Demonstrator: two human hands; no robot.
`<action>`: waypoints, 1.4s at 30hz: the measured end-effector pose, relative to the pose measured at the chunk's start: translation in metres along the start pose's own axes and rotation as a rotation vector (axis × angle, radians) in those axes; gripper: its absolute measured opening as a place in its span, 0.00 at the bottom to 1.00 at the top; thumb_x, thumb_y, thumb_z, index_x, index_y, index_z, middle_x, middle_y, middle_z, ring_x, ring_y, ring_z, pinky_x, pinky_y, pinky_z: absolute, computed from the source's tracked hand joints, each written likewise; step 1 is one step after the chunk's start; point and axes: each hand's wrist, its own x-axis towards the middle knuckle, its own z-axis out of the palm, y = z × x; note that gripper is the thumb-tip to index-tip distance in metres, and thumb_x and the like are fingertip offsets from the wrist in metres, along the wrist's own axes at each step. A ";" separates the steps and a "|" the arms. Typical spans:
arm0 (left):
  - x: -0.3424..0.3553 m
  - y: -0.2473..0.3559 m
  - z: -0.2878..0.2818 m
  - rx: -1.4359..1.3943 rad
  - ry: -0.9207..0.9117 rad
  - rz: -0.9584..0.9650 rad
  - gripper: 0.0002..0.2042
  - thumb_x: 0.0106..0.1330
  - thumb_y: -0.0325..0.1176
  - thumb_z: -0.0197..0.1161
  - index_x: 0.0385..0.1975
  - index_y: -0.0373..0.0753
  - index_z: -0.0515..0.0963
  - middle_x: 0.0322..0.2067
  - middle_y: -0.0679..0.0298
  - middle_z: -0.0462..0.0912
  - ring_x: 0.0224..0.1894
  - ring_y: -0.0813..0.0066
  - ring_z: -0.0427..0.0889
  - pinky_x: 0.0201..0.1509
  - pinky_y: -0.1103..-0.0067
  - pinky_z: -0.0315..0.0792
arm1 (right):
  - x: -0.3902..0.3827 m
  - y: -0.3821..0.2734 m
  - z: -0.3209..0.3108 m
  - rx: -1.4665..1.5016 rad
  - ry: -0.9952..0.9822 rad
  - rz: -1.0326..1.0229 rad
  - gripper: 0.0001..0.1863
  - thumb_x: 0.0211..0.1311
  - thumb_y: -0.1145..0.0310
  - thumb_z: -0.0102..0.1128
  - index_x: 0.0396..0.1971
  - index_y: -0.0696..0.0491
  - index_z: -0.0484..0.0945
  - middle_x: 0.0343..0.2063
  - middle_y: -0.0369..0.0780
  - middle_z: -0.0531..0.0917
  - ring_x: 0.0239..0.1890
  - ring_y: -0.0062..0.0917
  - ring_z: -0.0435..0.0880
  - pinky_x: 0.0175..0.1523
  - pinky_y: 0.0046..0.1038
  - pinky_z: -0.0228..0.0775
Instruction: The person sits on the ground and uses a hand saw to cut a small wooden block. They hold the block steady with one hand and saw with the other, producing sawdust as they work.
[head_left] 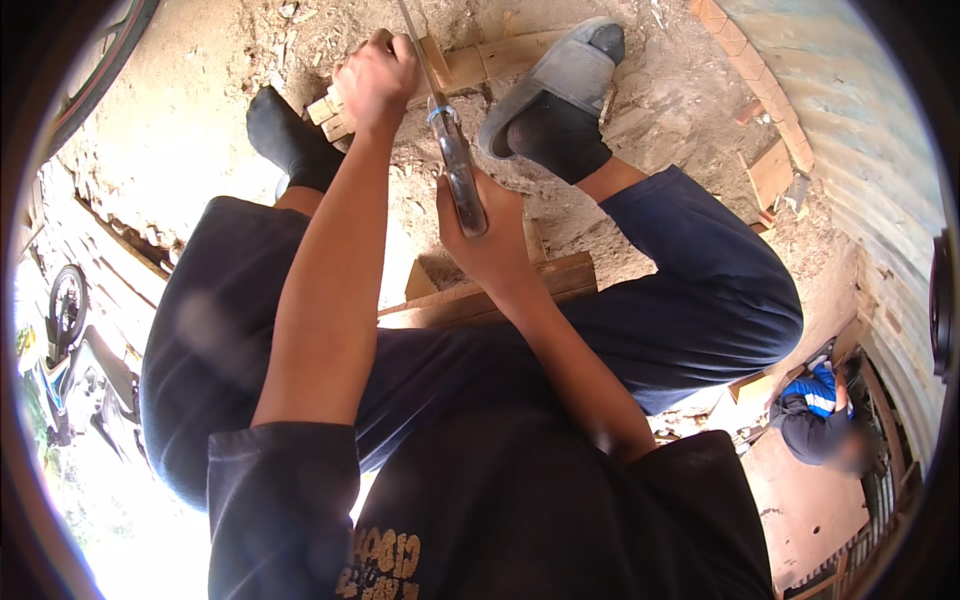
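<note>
Sandy dirt ground (190,120) strewn with wood chips fills the upper frame; a curved corrugated metal wall (860,130) runs down the right edge. The person sits low, knees spread in dark blue trousers (700,300), a grey slipper (565,75) on the foot at top centre and a black sock (290,140) on the foot at upper left. A long wooden plank (500,60) lies across the top, under the slipper. Another plank (480,300) lies mid-frame between the legs. At lower right another person (815,415) in blue crouches, blurred. A motorbike (70,340) shows at the left edge.

Left hand (375,80), top centre-left, is closed over a small pale wood block (330,112) that sticks out below its fingers and rests against the long plank. Right hand (485,235), centre, is wrapped tight round the worn handle of a long knife (455,165); the thin blade points up-frame, passing just right of the left hand and the block. Whether the blade touches the wood I cannot tell.
</note>
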 end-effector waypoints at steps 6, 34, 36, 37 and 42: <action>0.004 -0.006 0.006 0.036 0.075 0.082 0.18 0.61 0.42 0.45 0.33 0.40 0.83 0.28 0.49 0.84 0.34 0.53 0.84 0.57 0.63 0.66 | -0.046 0.004 -0.021 0.060 0.072 -0.088 0.07 0.61 0.76 0.59 0.38 0.61 0.78 0.16 0.44 0.77 0.15 0.24 0.77 0.24 0.25 0.67; 0.001 -0.001 0.000 0.106 0.006 0.002 0.20 0.61 0.42 0.43 0.32 0.37 0.82 0.29 0.45 0.84 0.34 0.55 0.85 0.47 0.66 0.74 | -0.005 0.029 0.008 0.059 0.056 -0.126 0.07 0.58 0.76 0.62 0.36 0.60 0.78 0.15 0.45 0.77 0.16 0.33 0.81 0.23 0.27 0.68; 0.004 -0.003 0.005 0.091 0.033 0.013 0.20 0.61 0.43 0.43 0.32 0.38 0.82 0.29 0.45 0.84 0.34 0.53 0.85 0.47 0.65 0.74 | -0.032 0.019 -0.010 0.091 0.142 -0.192 0.04 0.58 0.75 0.62 0.31 0.59 0.77 0.15 0.44 0.76 0.14 0.31 0.79 0.21 0.27 0.65; 0.001 0.003 0.001 0.060 0.017 -0.011 0.20 0.60 0.42 0.43 0.30 0.38 0.82 0.28 0.46 0.84 0.34 0.51 0.85 0.49 0.63 0.73 | -0.041 0.017 -0.015 0.090 0.130 -0.164 0.04 0.59 0.75 0.62 0.30 0.59 0.76 0.15 0.44 0.76 0.14 0.31 0.78 0.22 0.27 0.65; 0.002 -0.007 0.009 0.061 0.074 -0.032 0.22 0.60 0.43 0.42 0.30 0.39 0.84 0.27 0.45 0.84 0.33 0.51 0.85 0.52 0.61 0.71 | -0.004 -0.015 -0.023 0.108 -0.057 0.099 0.04 0.61 0.76 0.60 0.27 0.59 0.75 0.14 0.42 0.74 0.14 0.27 0.75 0.23 0.28 0.63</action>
